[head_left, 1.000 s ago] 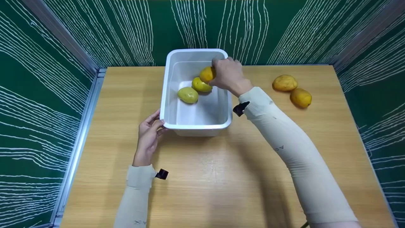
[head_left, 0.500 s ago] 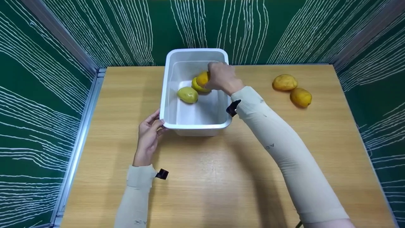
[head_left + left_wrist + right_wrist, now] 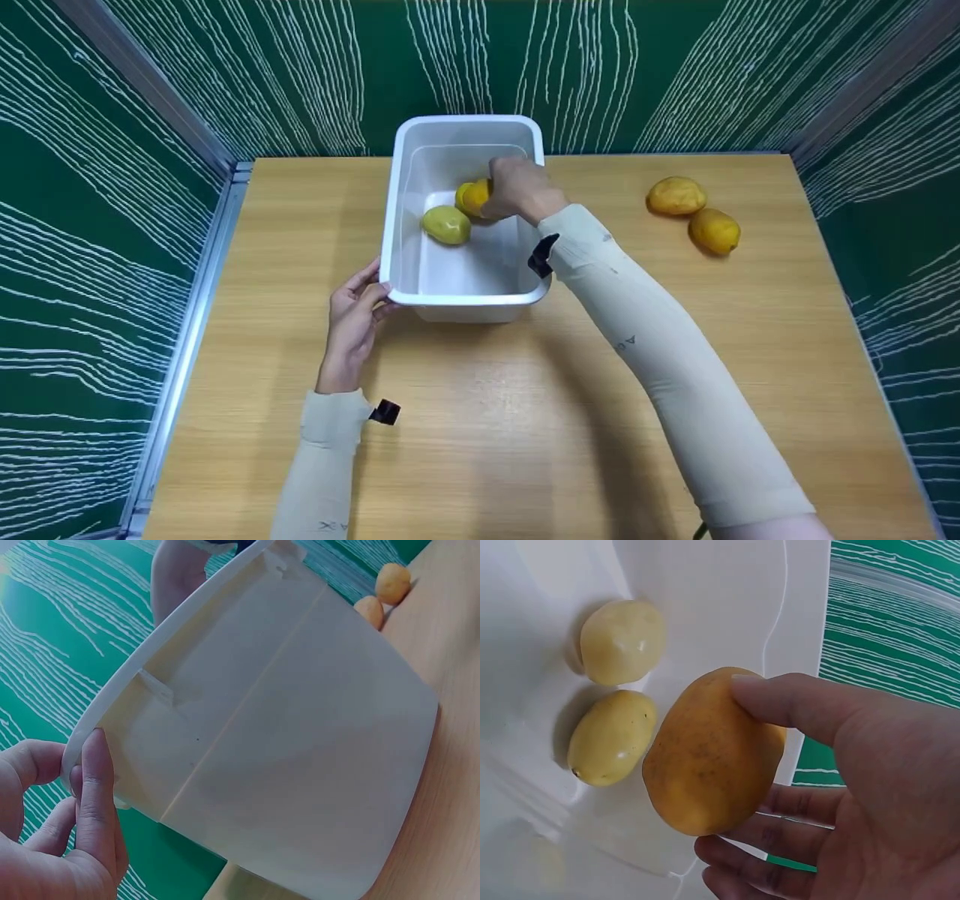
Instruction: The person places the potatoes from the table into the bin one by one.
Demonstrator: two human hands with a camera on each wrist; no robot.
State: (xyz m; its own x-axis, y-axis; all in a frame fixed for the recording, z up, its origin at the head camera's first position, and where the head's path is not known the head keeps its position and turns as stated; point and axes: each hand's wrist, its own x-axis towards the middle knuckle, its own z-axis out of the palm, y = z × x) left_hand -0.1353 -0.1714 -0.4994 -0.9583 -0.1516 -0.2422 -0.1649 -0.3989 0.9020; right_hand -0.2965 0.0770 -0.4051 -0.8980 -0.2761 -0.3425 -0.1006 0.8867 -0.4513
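A white plastic bin (image 3: 469,300) stands at the back of the table. My left hand (image 3: 352,322) pinches its rim at the front left corner, thumb on one side and fingers on the other, as the left wrist view shows up close. Inside the bin, my right hand (image 3: 521,187) grips an orange-yellow mango (image 3: 712,754) between thumb and fingers. A greenish-yellow mango (image 3: 446,225) lies on the bin floor. Just beyond it is a yellow mango (image 3: 462,196), largely covered by the held one in the head view.
Two more yellow mangoes (image 3: 676,196) (image 3: 714,231) lie close together on the wooden table (image 3: 480,435), right of the bin. Green panels (image 3: 495,67) with white wavy lines rise behind and at both sides. A metal rail (image 3: 191,322) runs along the left table edge.
My right hand has moved left and lower into the bin with the orange-yellow mango, which now covers more of the yellow one. The left hand and the bin have stayed put.
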